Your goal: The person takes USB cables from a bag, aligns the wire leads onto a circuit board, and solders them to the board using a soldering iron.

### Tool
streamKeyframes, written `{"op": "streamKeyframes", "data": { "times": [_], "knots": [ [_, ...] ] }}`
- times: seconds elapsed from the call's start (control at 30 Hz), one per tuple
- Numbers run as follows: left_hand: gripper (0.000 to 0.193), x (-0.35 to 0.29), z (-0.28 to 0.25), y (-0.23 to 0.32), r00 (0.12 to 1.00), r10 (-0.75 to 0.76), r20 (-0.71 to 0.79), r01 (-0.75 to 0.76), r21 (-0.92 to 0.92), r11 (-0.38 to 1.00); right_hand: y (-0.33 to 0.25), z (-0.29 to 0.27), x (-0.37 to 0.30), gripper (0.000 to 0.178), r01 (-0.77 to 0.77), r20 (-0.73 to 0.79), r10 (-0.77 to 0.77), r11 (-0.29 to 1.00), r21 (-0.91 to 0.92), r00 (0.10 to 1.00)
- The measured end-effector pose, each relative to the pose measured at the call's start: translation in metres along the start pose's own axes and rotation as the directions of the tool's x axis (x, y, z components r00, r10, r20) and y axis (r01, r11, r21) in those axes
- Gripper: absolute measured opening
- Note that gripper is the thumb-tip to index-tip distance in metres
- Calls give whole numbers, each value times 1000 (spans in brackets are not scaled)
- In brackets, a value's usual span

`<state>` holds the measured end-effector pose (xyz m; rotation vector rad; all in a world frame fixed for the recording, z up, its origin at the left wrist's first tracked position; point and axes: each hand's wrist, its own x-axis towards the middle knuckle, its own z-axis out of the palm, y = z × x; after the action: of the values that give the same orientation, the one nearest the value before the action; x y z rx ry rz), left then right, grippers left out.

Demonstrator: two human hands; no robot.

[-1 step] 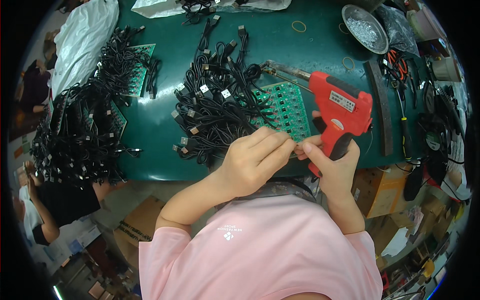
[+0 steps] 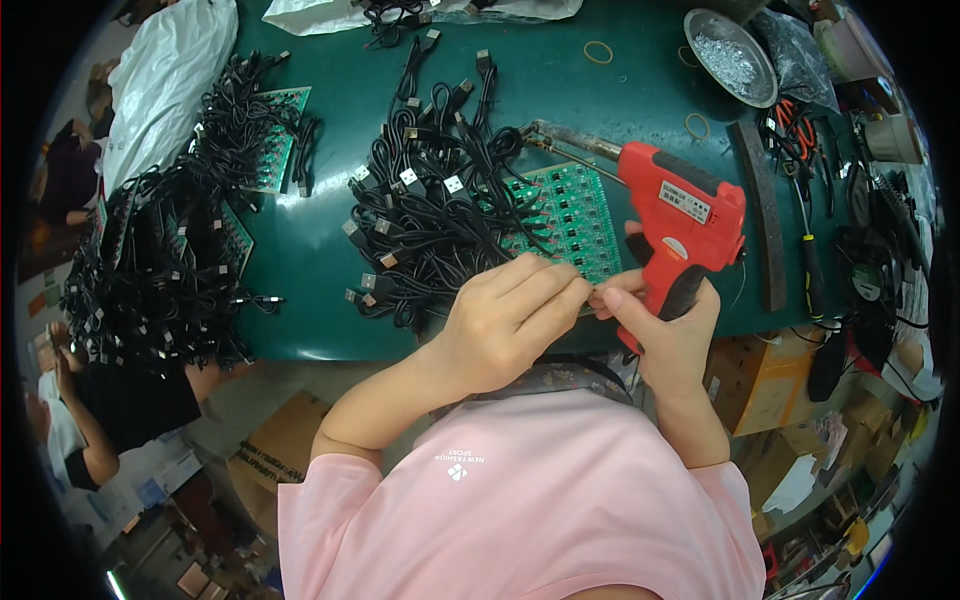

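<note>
My right hand (image 2: 668, 325) is closed around the handle of a red soldering gun (image 2: 690, 205); its thumb and finger meet the fingertips of my other hand. The gun's metal tip points to the far left, above the board and cables. My left hand (image 2: 520, 320) is pinched at the near edge of a green circuit board (image 2: 572, 215); whatever its fingertips hold is too small to make out. Black USB cables (image 2: 425, 215) lie in a heap over the board's left part, with red wire ends along the board.
More cables (image 2: 160, 270) and boards (image 2: 275, 140) are piled at the left beside a white plastic bag (image 2: 175, 85). A metal bowl (image 2: 760, 92) of small clear pieces stands at the far right. Nearby lie a dark metal bar (image 2: 762, 215) and a screwdriver (image 2: 810, 275). Another person (image 2: 95, 420) sits at the left.
</note>
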<state>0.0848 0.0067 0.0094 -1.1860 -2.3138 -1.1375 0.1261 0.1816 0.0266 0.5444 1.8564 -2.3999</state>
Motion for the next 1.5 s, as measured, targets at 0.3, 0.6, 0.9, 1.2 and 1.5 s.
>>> {"op": "streamKeyframes", "data": {
  "times": [0.3,0.6,0.9,1.2,1.5],
  "knots": [
    [19,8,-12,-1,981,-165,104,179,-134,975,8,0,-1,30,35,20,-34,998,-44,999],
    [19,-3,-11,7,809,-484,334,567,-659,494,22,7,-1,58,85,132,-120,965,248,984],
    [28,34,-67,17,976,-211,-61,206,583,786,11,-26,-20,55,208,-65,-199,960,190,978],
    [14,-4,18,-1,899,-436,44,395,353,848,20,-77,-76,69,69,-50,-67,997,33,997],
    [15,-9,22,-1,896,-440,51,396,353,847,28,-89,-94,55,-98,28,98,995,24,995]
  ]
}}
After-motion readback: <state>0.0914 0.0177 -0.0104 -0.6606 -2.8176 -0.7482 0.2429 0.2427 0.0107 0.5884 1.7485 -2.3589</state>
